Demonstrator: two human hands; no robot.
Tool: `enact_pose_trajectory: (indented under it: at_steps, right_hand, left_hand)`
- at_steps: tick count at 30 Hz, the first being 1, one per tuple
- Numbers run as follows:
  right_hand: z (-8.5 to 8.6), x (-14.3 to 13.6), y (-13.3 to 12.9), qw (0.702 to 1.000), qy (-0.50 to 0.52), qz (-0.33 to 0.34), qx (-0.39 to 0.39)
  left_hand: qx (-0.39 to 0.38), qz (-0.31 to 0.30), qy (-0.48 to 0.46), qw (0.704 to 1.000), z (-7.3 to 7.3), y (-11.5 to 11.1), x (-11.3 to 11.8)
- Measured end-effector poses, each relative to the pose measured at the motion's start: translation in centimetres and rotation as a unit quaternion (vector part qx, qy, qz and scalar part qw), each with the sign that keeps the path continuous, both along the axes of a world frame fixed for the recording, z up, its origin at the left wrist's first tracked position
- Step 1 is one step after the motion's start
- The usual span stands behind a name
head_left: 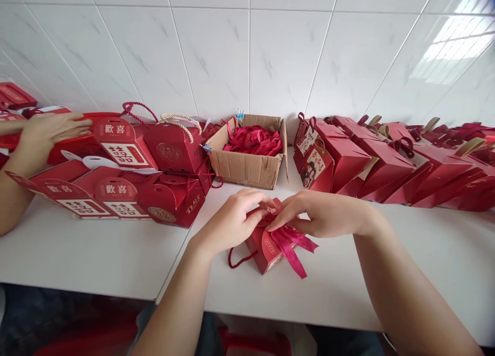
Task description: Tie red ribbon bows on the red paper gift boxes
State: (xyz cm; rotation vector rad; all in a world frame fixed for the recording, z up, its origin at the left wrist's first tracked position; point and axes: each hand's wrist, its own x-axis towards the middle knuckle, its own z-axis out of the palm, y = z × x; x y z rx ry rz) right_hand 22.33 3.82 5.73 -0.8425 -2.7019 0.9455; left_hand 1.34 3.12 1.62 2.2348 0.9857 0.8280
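Far left of the hands, a person's hand (pixel 58 132) lies over a glossy red basin (pixel 71 149). Nearer the left hand stand red card gift boxes (pixel 116 191) with scalloped flaps, some with twisted cord handles. Just beyond the hands, a creased cardboard carton (pixel 247 169) holds tangled, satiny crimson ribbons (pixel 253 139). The left hand (pixel 235 217) arches palm-down, fingers bent and thumb drawn in, at the left side of a small red card box (pixel 266 248) on the white counter (pixel 328 289). The right hand (pixel 319 214) bends inward at the wrist, fingers half curled over a crimson ribbon (pixel 290 245) on it; whether either hand pinches the ribbon is unclear. Beyond the right hand lean slant-sided red boxes (pixel 394 165) with strap handles.
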Motion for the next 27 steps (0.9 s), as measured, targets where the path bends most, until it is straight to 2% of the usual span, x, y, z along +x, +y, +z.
enact_pose_trajectory:
  at_steps: [3,7,13,17,24,27]
  right_hand:
    - [0.0,0.1,0.1,1.000,0.009,0.020,-0.001]
    - [0.1,0.1,0.2,0.999,-0.004,0.035,0.001]
    - [0.0,-0.1,0.5,1.000,0.000,0.025,-0.011]
    - [-0.2,-0.1,1.0,0.999,-0.008,0.032,-0.015]
    - [0.0,-0.2,1.5,0.999,-0.022,0.031,0.001]
    - [0.1,-0.1,1.5,0.999,-0.031,0.036,-0.012]
  left_hand:
    - [0.013,0.011,0.017,1.000,-0.1,0.0,-0.2]
    - [-0.010,0.015,0.022,1.000,0.0,0.0,-0.2]
    - [-0.068,-0.040,0.043,0.996,0.1,0.1,-0.2]
    - [-0.094,-0.039,0.069,0.992,-0.1,0.6,-0.4]
    - [-0.076,-0.016,0.049,0.996,-0.5,1.4,-0.4]
    - [-0.089,-0.043,0.052,0.994,-0.6,1.4,-0.5]
